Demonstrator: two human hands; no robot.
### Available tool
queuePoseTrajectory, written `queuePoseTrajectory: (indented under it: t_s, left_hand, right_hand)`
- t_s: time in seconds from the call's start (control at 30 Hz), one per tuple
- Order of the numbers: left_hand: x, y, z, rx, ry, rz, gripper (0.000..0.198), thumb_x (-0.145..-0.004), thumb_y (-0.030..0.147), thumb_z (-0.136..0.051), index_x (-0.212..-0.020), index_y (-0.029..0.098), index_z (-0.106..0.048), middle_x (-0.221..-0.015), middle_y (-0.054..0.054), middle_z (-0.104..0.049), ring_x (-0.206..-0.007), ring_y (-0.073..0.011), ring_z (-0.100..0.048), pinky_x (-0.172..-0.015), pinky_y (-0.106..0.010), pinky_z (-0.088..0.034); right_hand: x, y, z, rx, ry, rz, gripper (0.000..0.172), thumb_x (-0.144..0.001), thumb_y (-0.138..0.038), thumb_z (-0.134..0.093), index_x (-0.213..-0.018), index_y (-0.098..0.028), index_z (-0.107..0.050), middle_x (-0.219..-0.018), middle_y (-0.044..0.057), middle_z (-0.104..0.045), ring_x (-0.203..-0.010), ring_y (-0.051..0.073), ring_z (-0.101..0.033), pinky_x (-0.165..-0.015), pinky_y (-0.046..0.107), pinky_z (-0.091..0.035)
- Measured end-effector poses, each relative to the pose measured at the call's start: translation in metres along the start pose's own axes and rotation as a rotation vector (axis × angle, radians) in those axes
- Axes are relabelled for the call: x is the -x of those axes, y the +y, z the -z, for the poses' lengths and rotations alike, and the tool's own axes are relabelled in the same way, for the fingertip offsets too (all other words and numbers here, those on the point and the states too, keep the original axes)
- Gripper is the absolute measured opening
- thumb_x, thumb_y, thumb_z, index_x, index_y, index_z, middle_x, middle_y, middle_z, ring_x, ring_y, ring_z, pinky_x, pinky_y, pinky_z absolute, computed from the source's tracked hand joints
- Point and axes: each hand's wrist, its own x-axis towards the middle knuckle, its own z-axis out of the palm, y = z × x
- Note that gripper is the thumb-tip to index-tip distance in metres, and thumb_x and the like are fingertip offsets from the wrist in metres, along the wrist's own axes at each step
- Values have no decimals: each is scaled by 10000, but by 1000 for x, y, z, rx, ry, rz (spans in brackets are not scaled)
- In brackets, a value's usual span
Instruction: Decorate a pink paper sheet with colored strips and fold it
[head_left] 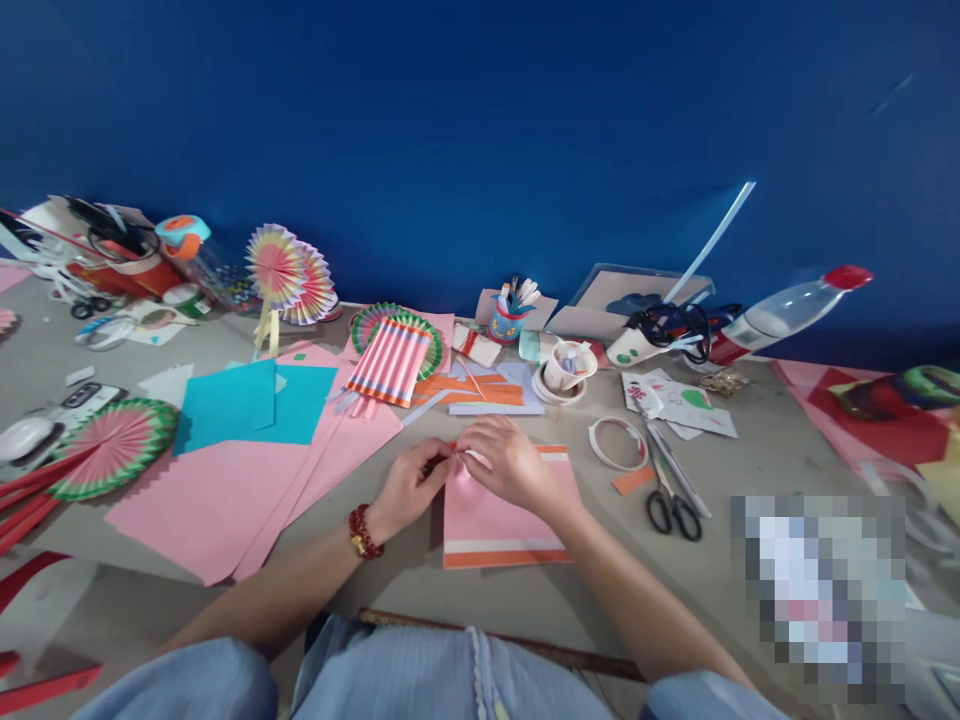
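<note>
A pink sheet of paper (510, 522) lies in front of me, with white and orange strips along its near and far edges. My left hand (416, 478) pinches the sheet's far left corner; a red bead bracelet is on that wrist. Reaching over the sheet from the right, my right hand (506, 462) has its fingertips closed at the same corner, almost touching the left fingertips. Fingers partly hide the corner. Just beyond the hands are orange paper strips (491, 388) on a pale lilac sheet. A pleated pink paper piece (391, 362) rests on a round paper fan.
Right of the sheet lie a tape roll (617, 443), black-handled scissors (673, 510) and an orange scrap (634, 481). A white cup (568, 368) and a plastic bottle (795, 310) stand farther back. Pink sheets (217, 510), blue paper (255, 405) and a pleated fan (116, 448) occupy the left.
</note>
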Motion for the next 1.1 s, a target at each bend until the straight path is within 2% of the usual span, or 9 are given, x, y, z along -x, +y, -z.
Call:
queuePoseTrajectory:
  t_s: [0.13,0.3,0.5,0.6,0.67,0.87,0.97,1.1]
  left_hand:
    - [0,1,0,-5,3,1,193,-950,302,-503,-829,186,-599,-781,-15,-621,-732,-158,-573,-696,-260,-433]
    - [-1,2,1,-17,-3,-4,198,-950,314,-493,-847,187,-605,-796,-25,-634,-744,-165,-579,-692,-264,-442]
    - [-2,4,1,-23,8,4,189,-936,281,-503,-803,182,-595,-761,-9,-622,-712,-148,-571,-668,-245,-433]
    - [-1,4,0,-25,30,0,177,-930,270,-503,-808,182,-597,-749,-2,-622,-692,-139,-567,-651,-235,-433]
    - [-1,2,-1,-27,44,0,172,-929,260,-497,-817,181,-601,-752,-2,-630,-685,-136,-569,-644,-231,-436]
    - [2,-5,-4,-58,56,-5,130,-895,225,-509,-831,182,-613,-801,-24,-655,-730,-157,-596,-693,-261,-451]
    - [3,-4,-4,-61,48,-13,141,-909,235,-494,-849,186,-611,-812,-27,-655,-738,-159,-595,-696,-266,-451]
    - [2,0,-4,-66,23,-28,179,-937,274,-480,-819,188,-584,-774,-19,-631,-694,-146,-565,-656,-253,-436]
  right_hand:
    - [-1,-2,2,-7,-13,2,101,-874,-129,-580,-903,-192,-653,-885,49,-711,-899,200,-610,-862,353,-453]
    - [-1,-5,2,14,-24,-40,67,-891,-200,-600,-927,-193,-656,-877,56,-702,-879,200,-611,-839,354,-463]
    - [-1,-4,5,60,-49,0,110,-872,-129,-577,-884,-189,-668,-829,39,-711,-853,187,-612,-823,332,-454]
    - [-1,-11,3,190,-74,9,133,-888,-132,-560,-818,-176,-663,-774,48,-687,-794,194,-581,-801,342,-453]
    - [1,-20,-3,309,-62,17,167,-903,-121,-534,-804,-167,-661,-772,65,-671,-797,206,-562,-840,368,-450]
    - [8,-41,-26,549,-43,33,200,-890,-54,-499,-924,-116,-686,-838,122,-656,-857,256,-553,-976,436,-420]
    - [7,-36,-18,482,-55,-7,171,-887,-73,-532,-863,-140,-688,-810,97,-666,-826,239,-572,-958,425,-429]
    - [3,-20,5,210,-84,-50,154,-908,-142,-580,-808,-190,-687,-793,41,-701,-788,185,-614,-818,334,-466]
